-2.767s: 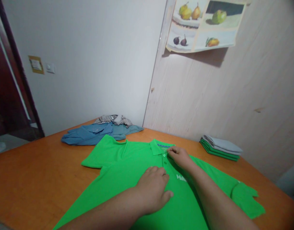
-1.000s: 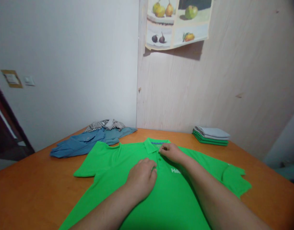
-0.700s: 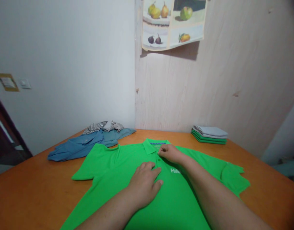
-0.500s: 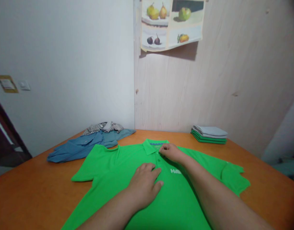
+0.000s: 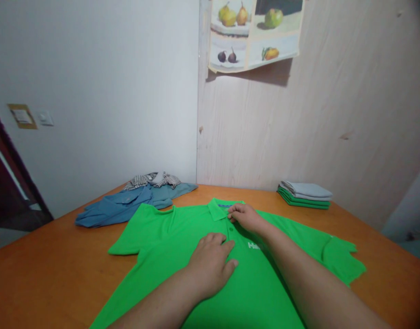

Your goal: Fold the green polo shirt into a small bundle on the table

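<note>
A bright green polo shirt is spread front side up, its collar pointing away from me. My left hand rests flat on the chest, just left of the buttoned placket, with the fingers apart. At the collar opening, my right hand pinches the fabric near the top of the placket between thumb and fingers. Exactly what lies between those fingertips is partly hidden. White lettering on the chest is partly covered by my right forearm.
The shirt lies on an orange-brown table. Blue clothing and a striped cloth lie loosely at the back left. A neat stack of folded grey and green garments stands at the back right, near the wall.
The camera has turned slightly left, so the whole scene appears a little further right. Both hands keep nearly the same places on the shirt.
</note>
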The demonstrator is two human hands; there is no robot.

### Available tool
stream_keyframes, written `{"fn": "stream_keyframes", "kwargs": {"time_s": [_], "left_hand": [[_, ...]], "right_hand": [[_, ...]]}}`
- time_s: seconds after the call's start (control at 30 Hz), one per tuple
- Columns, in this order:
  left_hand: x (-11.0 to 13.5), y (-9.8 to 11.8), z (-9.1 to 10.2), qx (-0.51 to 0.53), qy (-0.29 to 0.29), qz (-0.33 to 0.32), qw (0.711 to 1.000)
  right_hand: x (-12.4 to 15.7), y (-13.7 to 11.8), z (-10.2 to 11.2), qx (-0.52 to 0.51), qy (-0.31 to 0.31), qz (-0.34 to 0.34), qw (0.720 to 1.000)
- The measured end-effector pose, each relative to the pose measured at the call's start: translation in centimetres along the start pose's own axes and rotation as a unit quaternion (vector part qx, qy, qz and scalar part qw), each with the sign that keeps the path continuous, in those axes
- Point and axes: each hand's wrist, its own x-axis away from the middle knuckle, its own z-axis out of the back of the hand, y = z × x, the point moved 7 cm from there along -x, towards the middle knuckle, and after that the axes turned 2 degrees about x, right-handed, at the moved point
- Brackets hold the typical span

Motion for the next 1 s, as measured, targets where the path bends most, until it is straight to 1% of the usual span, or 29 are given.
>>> {"fn": "stream_keyframes", "kwargs": {"time_s": [0.27, 0.47, 0.57, 0.67, 0.77, 0.83, 0.9, 1.0], "left_hand": [[0.0, 0.0, 0.0, 0.002, 0.005, -0.002, 1.000], [0.0, 0.1, 0.1, 0.002, 0.008, -0.002, 1.000], [0.0, 0.1, 0.0, 0.001, 0.009, -0.003, 1.000], [0.0, 0.0, -0.1, 0.001, 0.011, -0.005, 1.000], [0.0, 0.0, -0.1, 0.002, 0.015, -0.008, 1.000], [0.0, 0.0, -0.2, 0.001, 0.017, -0.010, 1.000], [0.0, 0.1, -0.2, 0.000, 0.016, -0.009, 1.000], [0.0, 0.1, -0.2, 0.001, 0.016, -0.006, 1.000]], "right_hand": [[0.3, -0.8, 0.4, 0.020, 0.003, -0.002, 1.000], [0.8, -1.7, -0.9, 0.087, -0.045, 0.032, 0.995], [0.9, -1.6, -1.2, 0.104, -0.052, 0.038, 0.992], [0.6, -1.3, -0.6, 0.082, -0.036, 0.038, 0.995], [0.2, -0.6, 0.9, 0.073, 0.015, 0.031, 0.997], [0.0, -0.2, 1.7, 0.082, 0.038, 0.024, 0.996], [-0.1, 0.0, 2.0, 0.093, 0.039, 0.020, 0.995], [0.1, 0.2, 1.6, 0.102, 0.025, 0.015, 0.994]]}}
